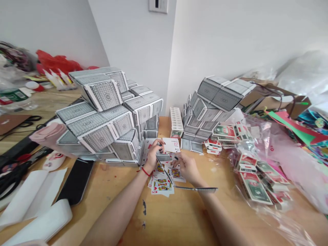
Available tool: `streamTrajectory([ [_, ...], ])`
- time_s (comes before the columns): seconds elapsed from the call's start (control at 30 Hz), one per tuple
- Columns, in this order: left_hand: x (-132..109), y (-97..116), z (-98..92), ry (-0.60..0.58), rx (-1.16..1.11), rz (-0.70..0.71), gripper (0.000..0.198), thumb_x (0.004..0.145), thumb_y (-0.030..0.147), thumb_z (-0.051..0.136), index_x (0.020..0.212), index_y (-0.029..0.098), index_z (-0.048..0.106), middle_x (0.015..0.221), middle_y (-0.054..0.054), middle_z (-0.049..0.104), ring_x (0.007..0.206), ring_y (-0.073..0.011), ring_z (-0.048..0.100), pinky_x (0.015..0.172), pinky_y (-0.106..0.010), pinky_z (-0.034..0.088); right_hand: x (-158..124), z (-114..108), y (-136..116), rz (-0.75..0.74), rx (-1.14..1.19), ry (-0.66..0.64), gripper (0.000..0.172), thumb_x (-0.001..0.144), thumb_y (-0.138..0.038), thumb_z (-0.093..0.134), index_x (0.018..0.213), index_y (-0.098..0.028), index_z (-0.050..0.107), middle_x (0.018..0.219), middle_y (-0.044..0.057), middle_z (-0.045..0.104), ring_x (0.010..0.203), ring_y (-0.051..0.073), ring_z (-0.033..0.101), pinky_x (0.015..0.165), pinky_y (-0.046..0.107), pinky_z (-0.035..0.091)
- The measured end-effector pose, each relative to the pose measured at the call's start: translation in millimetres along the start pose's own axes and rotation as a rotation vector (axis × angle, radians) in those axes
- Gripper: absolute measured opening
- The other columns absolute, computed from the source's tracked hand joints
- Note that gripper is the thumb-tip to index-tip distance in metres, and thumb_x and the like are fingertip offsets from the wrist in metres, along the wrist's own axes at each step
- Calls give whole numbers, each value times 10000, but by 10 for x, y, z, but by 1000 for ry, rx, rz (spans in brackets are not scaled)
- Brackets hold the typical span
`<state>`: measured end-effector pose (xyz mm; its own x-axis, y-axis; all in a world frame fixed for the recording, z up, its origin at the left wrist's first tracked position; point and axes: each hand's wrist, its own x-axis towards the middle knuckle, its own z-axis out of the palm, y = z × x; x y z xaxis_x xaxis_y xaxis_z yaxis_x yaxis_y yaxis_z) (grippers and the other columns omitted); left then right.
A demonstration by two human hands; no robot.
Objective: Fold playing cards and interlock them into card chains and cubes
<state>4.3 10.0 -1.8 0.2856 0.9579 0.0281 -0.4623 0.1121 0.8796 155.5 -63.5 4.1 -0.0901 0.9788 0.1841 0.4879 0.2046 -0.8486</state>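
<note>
My left hand (154,155), wearing a red wrist string, has its fingers curled around a grey-backed playing card (165,157). The fingers of my right hand (188,166) pinch at the right end of that card. Below it runs a thin bent strip (189,188) with dark edges, like cards seen edge-on; it passes over my right wrist, and how it joins the card is unclear. Face-up king and other picture cards (162,185) lie beneath my hands. White-faced number cards (172,145) are laid out just behind, partly covered by my fingers.
Stacked grey card-covered blocks (102,133) rise on the left, with another stack (217,95) at right. Between them stands a row of card boxes (176,121). Green-and-red card packs (256,186) lie among plastic. A black phone (76,181), scissors (15,174) and white paper (33,194) are at left.
</note>
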Motion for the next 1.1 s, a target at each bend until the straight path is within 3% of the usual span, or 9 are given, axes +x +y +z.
streamTrajectory([
  [0.23, -10, -37, 29, 32, 80, 43, 112, 683, 244, 466, 762, 167, 481, 594, 40, 412, 533, -82, 388, 532, -216, 309, -14, 49, 33, 15, -55, 78, 228, 842, -161, 341, 795, -200, 560, 684, 19, 677, 613, 153, 652, 613, 262, 497],
  [0.33, -6, -51, 55, 50, 76, 54, 108, 710, 277, 457, 738, 172, 454, 587, 42, 397, 542, -89, 382, 540, -216, 310, -1, 105, 131, -36, -62, 130, 292, 866, -191, 328, 1019, -204, 576, 749, 28, 683, 666, 162, 655, 661, 283, 508],
  [0.4, -14, -43, 65, 48, 103, 63, 130, 729, 296, 448, 689, 174, 426, 611, 30, 414, 563, -98, 392, 561, -225, 327, 8, 174, 188, -101, -97, 157, 377, 870, -187, 316, 1195, -197, 505, 811, 49, 680, 709, 170, 650, 700, 300, 508],
  [0.53, -68, -11, 68, -15, 284, 121, 169, 764, 287, 425, 643, 169, 438, 681, -7, 459, 654, -133, 429, 612, -248, 345, -3, 318, 205, -197, -162, 232, 430, 866, -197, 328, 1275, -157, 457, 997, 127, 637, 851, 212, 617, 748, 336, 499],
  [0.7, -154, -9, 114, -48, 333, 127, 125, 771, 259, 421, 675, 178, 420, 662, 11, 428, 627, -125, 400, 608, -243, 335, -50, 386, 86, -247, -201, 126, 587, 793, -97, 373, 1373, -158, 307, 1217, 132, 537, 1084, 242, 507, 908, 399, 434],
  [0.77, -180, -10, 138, -60, 303, 110, 124, 768, 272, 444, 691, 185, 400, 648, 27, 404, 609, -116, 383, 609, -238, 337, -58, 395, 50, -258, -209, 85, 632, 742, -56, 393, 1365, -131, 314, 1283, 146, 482, 1159, 263, 440, 954, 440, 389],
  [0.93, -181, 4, 119, -109, 360, 131, 115, 692, 200, 515, 698, 184, 402, 684, 29, 418, 656, -116, 403, 649, -238, 336, -33, 331, 55, -239, -68, 50, 472, 739, -62, 406, 1182, -165, 534, 1216, 120, 546, 1119, 262, 476, 940, 450, 388],
  [1.03, -155, 2, 79, -139, 391, 136, 78, 656, 184, 485, 673, 179, 409, 653, 25, 412, 635, -119, 385, 625, -241, 320, 14, 241, 78, -94, 124, 150, 321, 812, -194, 428, 1086, -195, 594, 1112, 84, 611, 1058, 229, 535, 910, 384, 418],
  [1.1, -148, 2, 71, -175, 397, 120, 74, 629, 187, 475, 666, 177, 411, 636, 25, 402, 620, -121, 368, 607, -242, 308, 49, 196, 84, 56, 260, 199, 235, 831, -317, 454, 948, -194, 617, 902, 60, 649, 846, 199, 600, 759, 327, 481],
])
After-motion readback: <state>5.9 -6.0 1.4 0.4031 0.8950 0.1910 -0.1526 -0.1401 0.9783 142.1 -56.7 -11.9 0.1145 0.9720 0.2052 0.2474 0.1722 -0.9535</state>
